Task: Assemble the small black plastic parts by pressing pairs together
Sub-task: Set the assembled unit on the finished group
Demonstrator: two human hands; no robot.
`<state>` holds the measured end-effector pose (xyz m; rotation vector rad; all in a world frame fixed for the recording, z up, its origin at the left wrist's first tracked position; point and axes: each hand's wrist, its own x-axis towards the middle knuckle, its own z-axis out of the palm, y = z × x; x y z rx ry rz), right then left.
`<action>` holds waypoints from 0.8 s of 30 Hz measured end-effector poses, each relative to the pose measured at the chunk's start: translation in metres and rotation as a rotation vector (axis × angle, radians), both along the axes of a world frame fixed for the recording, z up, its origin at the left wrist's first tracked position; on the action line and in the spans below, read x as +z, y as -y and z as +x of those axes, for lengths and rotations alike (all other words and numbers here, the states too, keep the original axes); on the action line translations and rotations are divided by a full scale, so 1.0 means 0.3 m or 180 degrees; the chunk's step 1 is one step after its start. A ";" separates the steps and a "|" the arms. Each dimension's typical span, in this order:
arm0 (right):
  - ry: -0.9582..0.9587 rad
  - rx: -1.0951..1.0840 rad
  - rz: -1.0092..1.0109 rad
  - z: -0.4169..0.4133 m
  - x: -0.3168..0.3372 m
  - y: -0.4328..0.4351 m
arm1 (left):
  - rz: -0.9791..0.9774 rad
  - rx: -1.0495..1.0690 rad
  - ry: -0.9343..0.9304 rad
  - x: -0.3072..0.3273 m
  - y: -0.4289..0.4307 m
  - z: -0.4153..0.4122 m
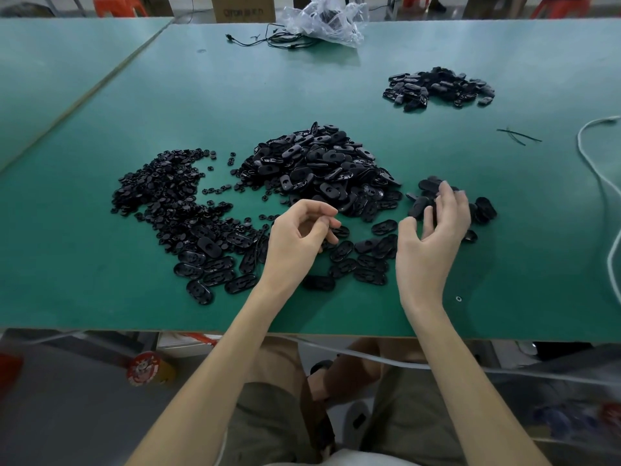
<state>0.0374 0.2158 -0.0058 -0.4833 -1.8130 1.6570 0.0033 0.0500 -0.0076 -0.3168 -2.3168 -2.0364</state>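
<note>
Head view: left grip curled, contents unclear; right grip slack over black parts.

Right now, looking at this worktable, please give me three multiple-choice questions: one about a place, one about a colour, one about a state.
1. Where does the clear plastic bag lie?
A. at the far edge
B. on the middle pile
C. on the floor

2. What colour is the table top?
A. red
B. green
C. white

3. How is the right hand?
A. clenched in a fist
B. pressed flat on the surface
C. fingers relaxed, gripping nothing

Answers:
1 A: it lies at the far edge, beside thin black wires.
2 B: the bare surface is green.
3 C: its fingers are loosely spread above a small pile of black parts.
</note>
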 end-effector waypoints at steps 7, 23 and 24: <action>0.0201 0.0319 0.1493 0.005 0.005 0.017 | 0.0155 0.0305 -0.0103 -0.005 0.003 -0.004; 0.0894 0.1267 0.2959 0.005 -0.017 0.060 | 0.0512 0.0764 -0.0136 0.008 0.008 0.006; 0.0883 0.1275 0.2904 0.006 -0.016 0.057 | 0.0646 0.0852 -0.0205 0.017 0.013 0.007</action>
